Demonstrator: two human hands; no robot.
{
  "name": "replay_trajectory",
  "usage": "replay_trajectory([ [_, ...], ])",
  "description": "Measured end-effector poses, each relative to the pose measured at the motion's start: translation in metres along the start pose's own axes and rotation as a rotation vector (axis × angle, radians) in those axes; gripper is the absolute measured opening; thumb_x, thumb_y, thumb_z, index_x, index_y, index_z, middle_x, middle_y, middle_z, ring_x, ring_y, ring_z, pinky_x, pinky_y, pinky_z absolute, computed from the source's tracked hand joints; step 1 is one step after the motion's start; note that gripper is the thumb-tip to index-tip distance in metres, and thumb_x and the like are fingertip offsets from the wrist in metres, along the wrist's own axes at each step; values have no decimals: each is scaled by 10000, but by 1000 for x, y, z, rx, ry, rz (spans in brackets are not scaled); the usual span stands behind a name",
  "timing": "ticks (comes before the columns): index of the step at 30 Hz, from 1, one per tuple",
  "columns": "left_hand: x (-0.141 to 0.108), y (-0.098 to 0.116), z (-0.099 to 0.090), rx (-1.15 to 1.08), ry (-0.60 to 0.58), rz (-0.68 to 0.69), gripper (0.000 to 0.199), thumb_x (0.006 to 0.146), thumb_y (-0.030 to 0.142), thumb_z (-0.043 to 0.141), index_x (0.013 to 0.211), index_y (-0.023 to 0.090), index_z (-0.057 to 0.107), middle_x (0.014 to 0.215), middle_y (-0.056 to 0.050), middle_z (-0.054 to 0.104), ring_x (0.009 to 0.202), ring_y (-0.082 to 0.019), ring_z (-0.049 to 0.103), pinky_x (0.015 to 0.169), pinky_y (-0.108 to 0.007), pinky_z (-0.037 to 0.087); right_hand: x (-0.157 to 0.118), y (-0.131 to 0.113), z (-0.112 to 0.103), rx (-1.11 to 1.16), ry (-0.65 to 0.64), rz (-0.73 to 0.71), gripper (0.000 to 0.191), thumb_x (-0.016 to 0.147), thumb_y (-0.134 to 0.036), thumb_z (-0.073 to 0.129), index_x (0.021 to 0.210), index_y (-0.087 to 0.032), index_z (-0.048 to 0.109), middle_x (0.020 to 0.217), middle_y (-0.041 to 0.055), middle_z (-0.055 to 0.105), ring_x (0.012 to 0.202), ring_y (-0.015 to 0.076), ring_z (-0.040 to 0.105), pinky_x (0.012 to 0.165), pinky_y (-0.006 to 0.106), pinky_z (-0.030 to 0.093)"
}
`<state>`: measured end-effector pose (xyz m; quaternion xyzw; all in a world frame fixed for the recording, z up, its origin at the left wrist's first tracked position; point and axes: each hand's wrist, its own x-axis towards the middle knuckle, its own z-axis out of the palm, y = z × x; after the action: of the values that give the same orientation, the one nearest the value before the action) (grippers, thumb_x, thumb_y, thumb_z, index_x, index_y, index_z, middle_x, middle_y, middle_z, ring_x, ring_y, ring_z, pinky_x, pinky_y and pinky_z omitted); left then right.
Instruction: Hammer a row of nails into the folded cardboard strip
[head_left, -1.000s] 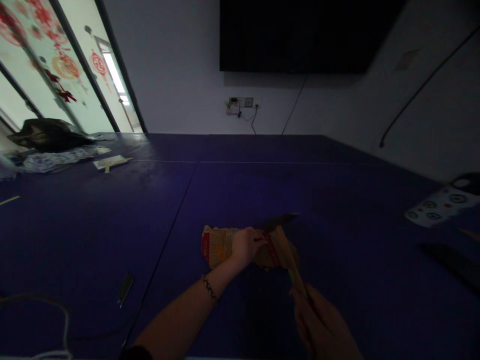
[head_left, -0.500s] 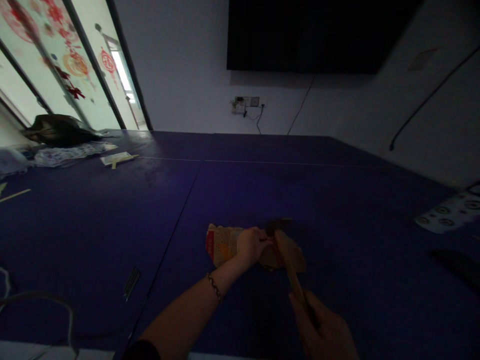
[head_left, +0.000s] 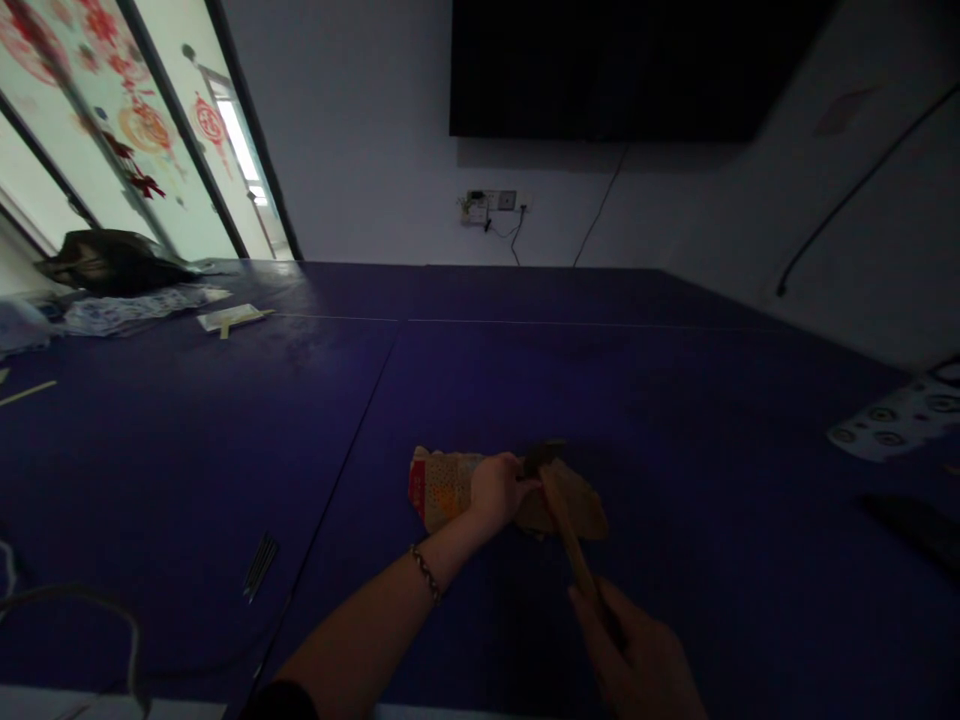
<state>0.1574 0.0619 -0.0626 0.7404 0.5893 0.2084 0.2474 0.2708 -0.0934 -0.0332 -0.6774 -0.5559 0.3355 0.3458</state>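
My right hand (head_left: 637,650) is wrapped round the wooden handle of a hammer (head_left: 568,525). Its dark head is beside the fingertips of my left hand (head_left: 500,492), over a piece of printed brown cardboard (head_left: 445,485) lying on the dark blue tabletop. My left hand rests on the middle of the cardboard with its fingers pinched together; what they hold, if anything, is too dark to make out. Several thin dark nails (head_left: 260,567) lie together to the left of my forearm.
A grey cable (head_left: 82,597) loops at the lower left. A patterned white item (head_left: 892,425) and a dark object (head_left: 911,530) lie on the right. A black bag (head_left: 116,262) and plastic packaging (head_left: 135,308) sit at the far left. A seam crosses the blue tabletop (head_left: 300,430).
The hammer and my right hand have shifted slightly left, the head closer to my left fingertips. My left hand stays on the cardboard. The whole view has moved a little.
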Motion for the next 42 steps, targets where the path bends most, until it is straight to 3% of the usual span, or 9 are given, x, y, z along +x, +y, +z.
replay_trajectory([
  [7, -1, 3, -5, 0, -36, 25, 215, 749, 377, 563, 845, 228, 684, 901, -15, 659, 823, -175, 598, 735, -243, 423, -4, -2, 3, -32, 125, 14, 362, 737, -505, 447, 781, -180, 603, 388, -26, 468, 289, 114, 385, 313, 237, 272],
  [11, -1, 4, -5, 16, -24, -31, 289, 728, 403, 576, 876, 175, 671, 862, -53, 666, 807, -205, 602, 715, -272, 429, -3, -2, 3, -37, 34, -2, 347, 713, -509, 481, 721, -187, 612, 363, -25, 462, 304, 130, 431, 336, 240, 300],
  [15, -1, 3, -4, 7, -41, -2, 237, 752, 396, 550, 853, 224, 678, 916, -12, 660, 837, -177, 594, 746, -249, 415, -3, 1, 2, -9, 93, -4, 383, 736, -515, 462, 796, -171, 620, 415, -5, 521, 323, 125, 448, 338, 233, 312],
  [19, 0, 2, -4, 11, -45, -24, 268, 741, 399, 559, 884, 199, 665, 888, -31, 666, 819, -188, 599, 730, -253, 422, 1, 1, 5, -29, 26, -4, 358, 719, -508, 471, 706, -179, 613, 429, 1, 532, 338, 124, 465, 354, 227, 330],
  [22, -1, 2, -5, 18, -32, -49, 283, 724, 404, 577, 874, 179, 662, 854, -41, 665, 810, -200, 602, 726, -261, 428, -1, -2, 4, 9, 20, 43, 354, 730, -497, 461, 738, -175, 609, 432, -9, 511, 331, 120, 450, 326, 221, 308],
  [28, -1, 1, -5, -100, -17, 150, 219, 728, 385, 590, 900, 274, 669, 942, 26, 637, 858, -143, 586, 780, -216, 418, -4, -6, -14, 107, 55, 109, 375, 754, -508, 440, 853, -167, 562, 397, -43, 462, 331, 120, 450, 333, 212, 345],
  [35, 4, 0, -4, -106, -30, 97, 209, 715, 392, 602, 844, 253, 688, 890, 25, 657, 789, -142, 596, 701, -220, 423, 4, 4, -17, 97, 78, 218, 342, 722, -516, 461, 744, -185, 543, 365, -63, 416, 300, 111, 424, 304, 212, 334],
  [42, 2, 1, -4, -87, -19, 89, 202, 722, 388, 594, 819, 243, 695, 890, 23, 661, 779, -142, 600, 655, -217, 410, 0, 3, -10, 115, 68, 190, 326, 723, -498, 459, 738, -181, 534, 366, -75, 401, 301, 105, 425, 315, 204, 336],
])
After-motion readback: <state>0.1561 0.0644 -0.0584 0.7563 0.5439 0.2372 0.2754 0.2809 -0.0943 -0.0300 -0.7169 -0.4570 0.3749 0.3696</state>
